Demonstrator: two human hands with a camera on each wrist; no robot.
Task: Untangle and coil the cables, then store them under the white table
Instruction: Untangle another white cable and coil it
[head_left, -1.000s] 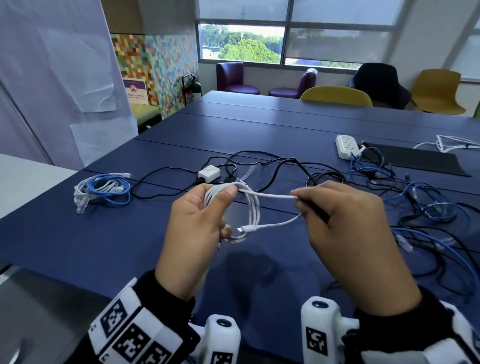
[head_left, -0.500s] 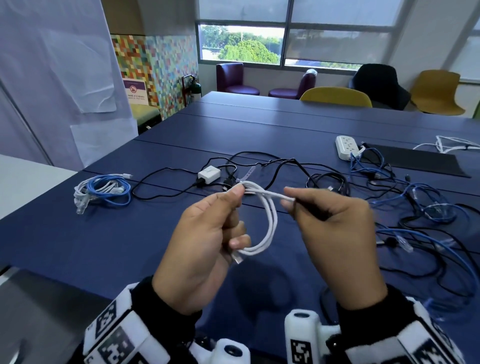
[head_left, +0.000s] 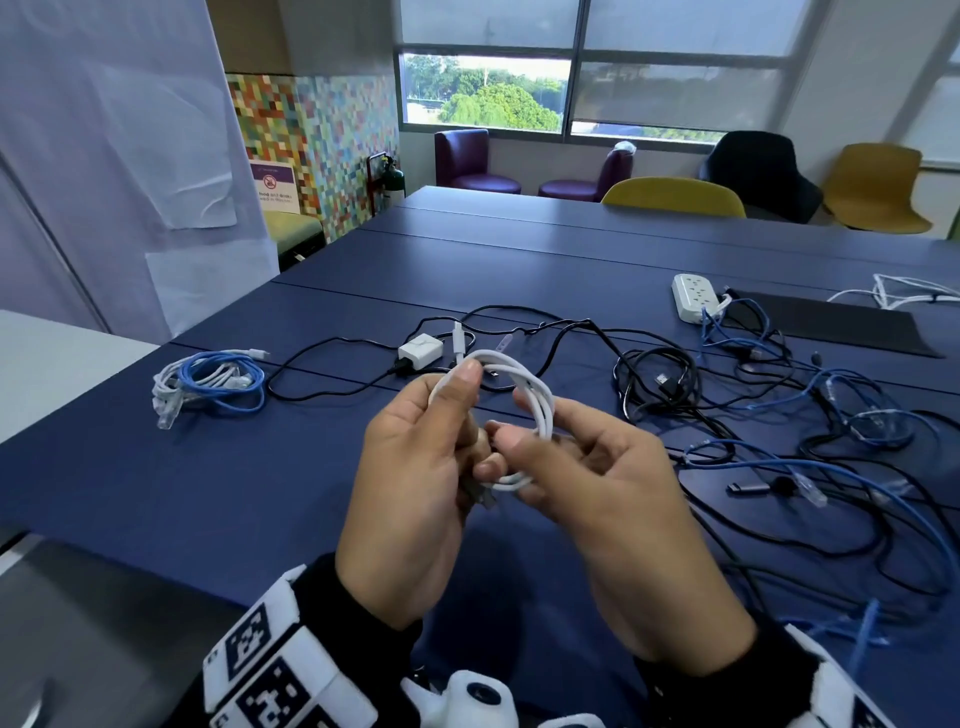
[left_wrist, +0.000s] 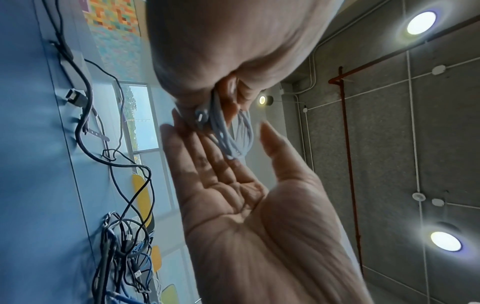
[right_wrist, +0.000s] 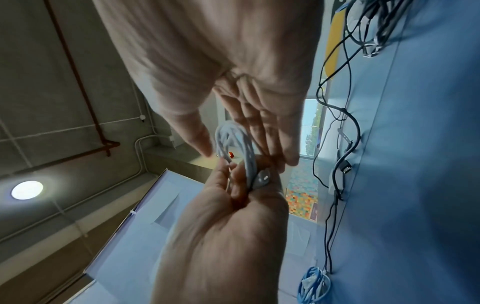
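Observation:
A white cable (head_left: 543, 402) is wound into a small coil that I hold above the blue table (head_left: 234, 493). My left hand (head_left: 457, 415) grips it, thumb on top and fingers curled round its lower part, where a connector (right_wrist: 263, 176) sticks out. My right hand (head_left: 561, 457) sits palm up against the coil's right side. Its fingers are straight, and the loops (left_wrist: 233, 133) pass between thumb and fingers without being pinched. In the right wrist view the right hand (right_wrist: 233, 61) lies above and the left hand (right_wrist: 233, 216) below.
A coiled blue and white cable bundle (head_left: 213, 379) lies at the table's left. A white charger (head_left: 421, 351) with a black lead sits behind my hands. Tangled black and blue cables (head_left: 779, 441) cover the right side, near a power strip (head_left: 696, 296). The white table (head_left: 52, 364) is at far left.
My right hand pinched the cable's free end and drew it round; that end now lies in the coil. The right hand has opened and closed in on the coil.

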